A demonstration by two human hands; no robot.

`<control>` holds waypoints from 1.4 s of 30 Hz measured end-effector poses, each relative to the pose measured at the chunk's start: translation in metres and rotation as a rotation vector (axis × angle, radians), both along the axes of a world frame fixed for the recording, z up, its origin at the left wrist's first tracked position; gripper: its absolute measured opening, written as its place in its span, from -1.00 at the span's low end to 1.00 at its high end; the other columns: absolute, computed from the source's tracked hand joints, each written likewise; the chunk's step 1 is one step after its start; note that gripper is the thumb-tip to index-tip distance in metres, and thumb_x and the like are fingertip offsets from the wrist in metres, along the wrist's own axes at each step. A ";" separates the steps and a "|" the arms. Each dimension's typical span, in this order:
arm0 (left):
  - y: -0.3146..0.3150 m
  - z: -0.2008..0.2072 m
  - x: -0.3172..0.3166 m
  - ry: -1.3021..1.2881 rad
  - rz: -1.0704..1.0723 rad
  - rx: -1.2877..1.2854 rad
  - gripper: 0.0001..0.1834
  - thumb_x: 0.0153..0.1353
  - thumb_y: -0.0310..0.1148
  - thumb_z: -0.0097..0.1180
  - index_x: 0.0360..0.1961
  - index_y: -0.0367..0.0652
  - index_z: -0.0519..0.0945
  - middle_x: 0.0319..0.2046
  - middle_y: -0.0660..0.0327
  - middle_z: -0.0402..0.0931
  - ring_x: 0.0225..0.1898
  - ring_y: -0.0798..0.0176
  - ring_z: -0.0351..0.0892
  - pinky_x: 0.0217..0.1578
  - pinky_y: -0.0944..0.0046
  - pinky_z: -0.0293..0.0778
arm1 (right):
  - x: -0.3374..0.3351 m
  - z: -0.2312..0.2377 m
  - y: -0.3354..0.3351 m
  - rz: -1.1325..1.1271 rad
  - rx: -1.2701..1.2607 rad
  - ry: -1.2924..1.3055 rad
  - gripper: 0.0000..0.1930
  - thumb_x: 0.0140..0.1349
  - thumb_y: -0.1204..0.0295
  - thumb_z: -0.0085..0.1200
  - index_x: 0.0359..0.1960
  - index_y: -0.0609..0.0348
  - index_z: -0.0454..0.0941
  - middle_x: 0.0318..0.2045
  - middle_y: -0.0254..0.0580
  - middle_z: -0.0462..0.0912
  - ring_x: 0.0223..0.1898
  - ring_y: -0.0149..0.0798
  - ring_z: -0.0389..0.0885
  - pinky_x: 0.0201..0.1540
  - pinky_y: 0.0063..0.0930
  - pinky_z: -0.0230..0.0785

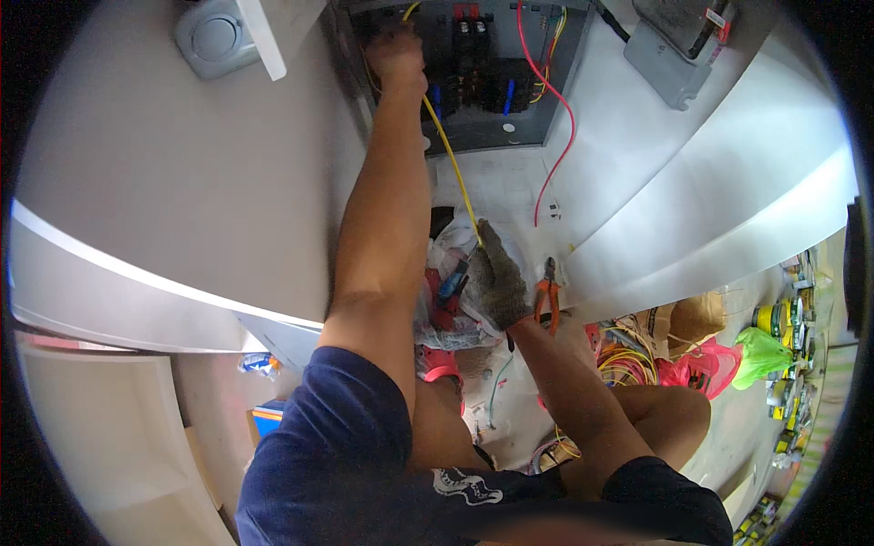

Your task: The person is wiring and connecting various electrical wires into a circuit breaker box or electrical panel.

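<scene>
My left hand (398, 56), bare, reaches into the grey electrical box (492, 136) at its upper left. Its fingers look curled in, but shadow hides what they hold. A yellow wire (446, 146) comes from beside that wrist and slants down to my right hand (499, 282). This hand wears a dark grey work glove and is closed on the wire's lower part. Just right of the glove lie orange-handled pliers (548, 296). Under the glove is a clear plastic bag (464, 337) with red and blue items. Inside the box sit black breakers (471, 55) and several thin wires.
A red wire (572, 118) hangs out of the box on the right. White panels (710, 182) flank the opening. Coiled wires (628, 364), a red bag (706, 367), a green bag (763, 355) and brown paper (696, 323) lie at right, with several tape rolls (774, 318) beyond.
</scene>
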State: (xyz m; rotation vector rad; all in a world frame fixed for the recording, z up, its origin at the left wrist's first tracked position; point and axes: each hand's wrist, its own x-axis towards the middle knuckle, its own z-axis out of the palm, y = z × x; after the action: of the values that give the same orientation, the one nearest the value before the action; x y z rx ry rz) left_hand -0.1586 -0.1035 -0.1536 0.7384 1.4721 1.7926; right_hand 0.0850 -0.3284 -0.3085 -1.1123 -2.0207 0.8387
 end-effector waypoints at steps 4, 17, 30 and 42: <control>0.021 -0.015 -0.022 -0.049 0.065 0.278 -0.72 0.30 -0.18 0.01 -0.01 0.03 0.53 -0.37 0.27 0.55 -0.43 0.28 0.46 -0.42 0.31 0.33 | 0.003 -0.005 0.010 -0.019 0.051 0.102 -0.51 0.35 0.42 -0.10 0.32 0.14 0.25 -0.04 0.21 0.54 -0.10 0.19 0.53 0.04 -0.09 0.37; 0.004 0.014 0.006 -0.277 0.113 0.323 -0.87 0.32 -0.32 0.00 -0.28 -0.07 0.57 -0.54 0.31 0.43 -0.60 0.36 0.28 -0.59 0.37 0.18 | -0.011 0.013 -0.044 0.321 -1.371 1.199 -0.59 0.45 0.24 -0.16 0.26 0.07 0.34 -0.31 -0.28 0.56 -0.40 -0.43 0.45 -0.34 -0.49 0.42; -0.001 0.027 -0.010 -0.256 0.027 0.086 -0.89 0.29 -0.30 0.04 -0.25 -0.04 0.57 -0.57 0.35 0.34 -0.58 0.36 0.23 -0.56 0.32 0.13 | 0.026 -0.002 -0.001 0.097 -0.220 -0.077 -0.61 0.28 0.50 -0.10 0.16 0.22 0.39 -0.09 0.14 0.51 -0.03 0.08 0.51 0.07 -0.05 0.37; 0.019 0.009 -0.017 -0.275 0.030 0.118 -0.92 0.28 -0.31 0.06 -0.27 0.00 0.56 -0.56 0.32 0.38 -0.60 0.36 0.26 -0.58 0.34 0.12 | 0.026 0.002 -0.003 0.211 -0.127 0.053 -0.58 0.25 0.33 0.06 0.15 0.12 0.46 0.11 0.15 0.49 0.16 0.23 0.38 0.24 -0.06 0.20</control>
State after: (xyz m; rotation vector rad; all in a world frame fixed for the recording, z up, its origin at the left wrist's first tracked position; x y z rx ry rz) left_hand -0.1756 -0.0843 -0.1449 0.5045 1.2107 1.9301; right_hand 0.1111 -0.3314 -0.3063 -0.9446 -2.0893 1.1054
